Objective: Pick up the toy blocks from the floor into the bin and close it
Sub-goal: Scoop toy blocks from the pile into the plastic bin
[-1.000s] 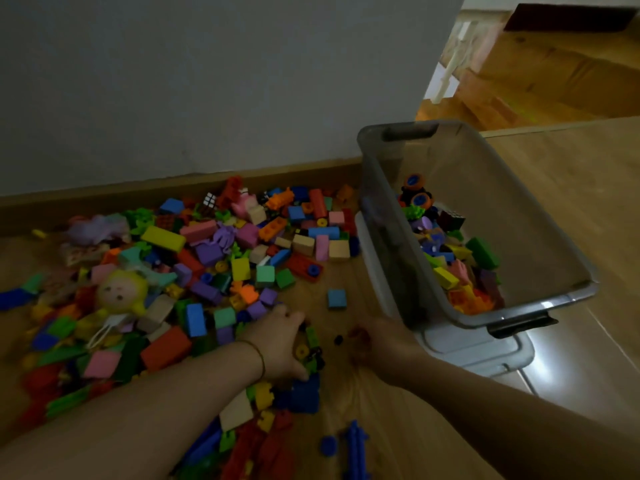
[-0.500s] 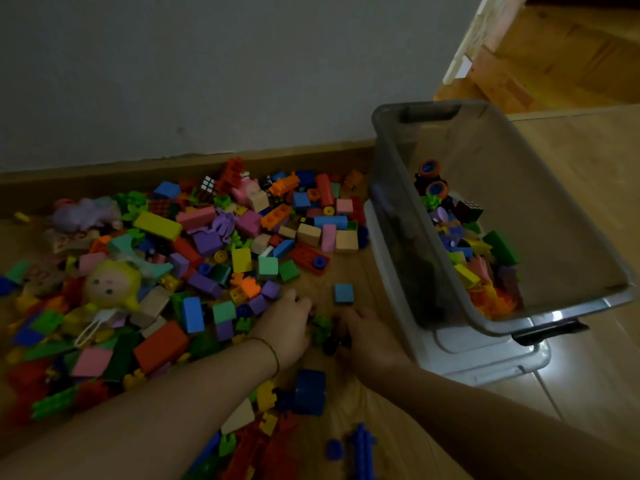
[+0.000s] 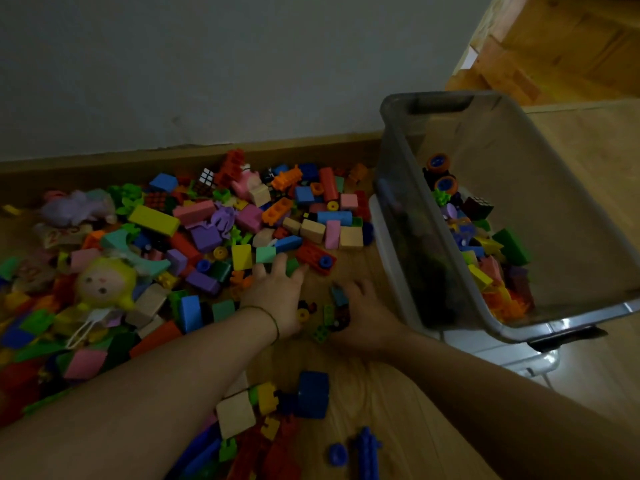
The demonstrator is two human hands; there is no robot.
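Left hand (image 3: 277, 292) lay spread, fingertips on the toy blocks (image 3: 242, 256) heaped from 9 to 12 o'clock. Right hand (image 3: 367, 317) curled over small pieces (image 3: 323, 315); grip unconfirmed. Bin (image 3: 398, 140) stood open at 2 o'clock. Risk: a loose two-handed scoop could shed pieces short of the rim.

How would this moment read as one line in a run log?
phase: gathering blocks | left hand: spread on blocks | right hand: curled round small blocks | bin: open, partly filled

Single wide-angle view from the person's head, tilted down over the pale wooden floor (image 3: 381, 393), close to it, facing the grey wall (image 3: 207, 64), translucent grey plastic bin (image 3: 540, 188) at the right.
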